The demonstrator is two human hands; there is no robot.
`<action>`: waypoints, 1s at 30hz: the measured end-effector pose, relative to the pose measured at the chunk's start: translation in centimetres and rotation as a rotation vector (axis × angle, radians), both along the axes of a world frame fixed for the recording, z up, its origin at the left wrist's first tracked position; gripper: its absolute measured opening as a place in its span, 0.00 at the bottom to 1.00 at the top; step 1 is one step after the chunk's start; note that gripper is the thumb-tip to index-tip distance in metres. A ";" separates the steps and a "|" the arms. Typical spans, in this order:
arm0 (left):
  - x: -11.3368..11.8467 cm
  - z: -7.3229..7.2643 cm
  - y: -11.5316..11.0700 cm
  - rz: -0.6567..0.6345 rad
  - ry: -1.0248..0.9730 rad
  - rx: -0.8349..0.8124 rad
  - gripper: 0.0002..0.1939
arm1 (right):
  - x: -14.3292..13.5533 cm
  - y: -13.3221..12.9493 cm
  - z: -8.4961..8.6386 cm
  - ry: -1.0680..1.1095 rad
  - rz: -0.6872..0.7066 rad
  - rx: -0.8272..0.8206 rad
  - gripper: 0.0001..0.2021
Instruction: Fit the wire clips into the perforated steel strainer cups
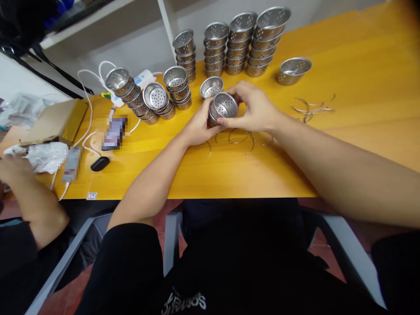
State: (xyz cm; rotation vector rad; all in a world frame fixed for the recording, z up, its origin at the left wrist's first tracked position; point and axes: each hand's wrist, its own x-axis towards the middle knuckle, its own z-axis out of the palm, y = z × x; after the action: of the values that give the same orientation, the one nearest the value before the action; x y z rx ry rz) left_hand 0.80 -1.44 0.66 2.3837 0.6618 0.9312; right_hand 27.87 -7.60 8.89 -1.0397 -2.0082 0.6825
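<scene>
Between my two hands is a small perforated metal cup (225, 105), tilted so that its holed inside faces me. My left hand (198, 127) wraps its left side and underside. From the right, my right hand (254, 107) grips the rim with thumb and fingers. Whether a second cup is nested under it, I cannot tell. Just behind stands another perforated cup (211, 86) on the table. Thin curved wire pieces (241, 138) lie below my hands, and more curved wires (310, 109) are heaped to the right. A wider perforated cup (293, 71) sits alone beyond that heap.
Stacks of perforated cups (241, 43) line the back of the yellow table (229, 175), with leaning stacks (131, 94) further left. A phone (114, 133), a black oval case (100, 163), white cables and a cardboard box (55, 120) lie left. Another person's arm (36, 201) is at far left.
</scene>
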 end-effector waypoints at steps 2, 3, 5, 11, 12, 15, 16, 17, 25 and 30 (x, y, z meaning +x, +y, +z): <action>-0.1 0.4 -0.2 0.012 0.028 -0.018 0.55 | 0.5 -0.2 0.6 -0.024 0.005 -0.016 0.45; -0.3 0.7 -0.4 0.028 0.046 -0.028 0.56 | 0.9 -0.3 0.9 -0.037 0.003 -0.017 0.44; -0.6 1.3 -0.8 0.067 0.074 -0.053 0.57 | 2.0 -0.1 1.4 -0.053 -0.034 0.010 0.39; -0.7 2.3 -2.1 0.091 0.108 -0.119 0.57 | 5.3 1.8 1.3 -0.300 -0.393 0.084 0.42; -0.6 2.3 -2.1 0.091 0.124 -0.122 0.58 | 5.6 2.2 1.2 -0.354 -0.436 0.042 0.44; -0.5 2.1 -2.0 0.117 0.180 -0.128 0.61 | 6.1 2.7 0.8 -0.441 -0.499 -0.066 0.44; -0.5 2.0 -1.9 0.133 0.193 -0.129 0.62 | 6.2 2.8 0.7 -0.450 -0.508 -0.081 0.43; -0.6 1.9 -1.8 0.150 0.202 -0.129 0.62 | 6.3 2.9 0.6 -0.453 -0.516 -0.090 0.43; -1.6 1.3 -0.4 0.320 0.135 -0.059 0.54 | 6.2 3.4 0.1 -0.438 -0.584 -0.198 0.47; -1.5 1.5 -0.3 0.303 0.104 -0.005 0.46 | 5.9 3.1 1.1 -0.453 -0.592 -0.226 0.51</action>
State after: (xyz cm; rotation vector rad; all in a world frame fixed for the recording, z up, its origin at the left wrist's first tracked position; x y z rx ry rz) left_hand -0.65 -1.76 2.11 2.3812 1.0874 0.9269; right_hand 33.79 -4.54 9.97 -1.9585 -1.8469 0.3730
